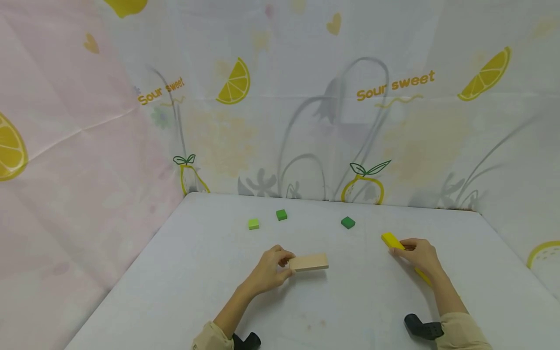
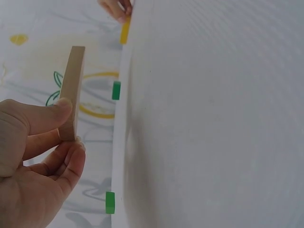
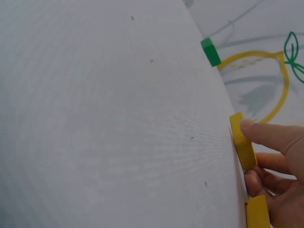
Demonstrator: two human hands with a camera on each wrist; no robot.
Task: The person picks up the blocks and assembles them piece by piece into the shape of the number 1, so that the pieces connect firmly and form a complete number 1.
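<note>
My left hand pinches one end of a flat, plain wooden block, the thumb on one face and fingers on the other. In the left wrist view this block is raised off the white table, its shadow falling below it. To the right, my right hand grips a yellow block between thumb and fingers, low over the tabletop. A second yellow block lies partly hidden under the right wrist; the right wrist view shows its end close by the fingers.
Along the back of the white table sit a light green block, a green block and a dark green block. A lemon-printed cloth hangs behind the table. Black devices are worn at both wrists.
</note>
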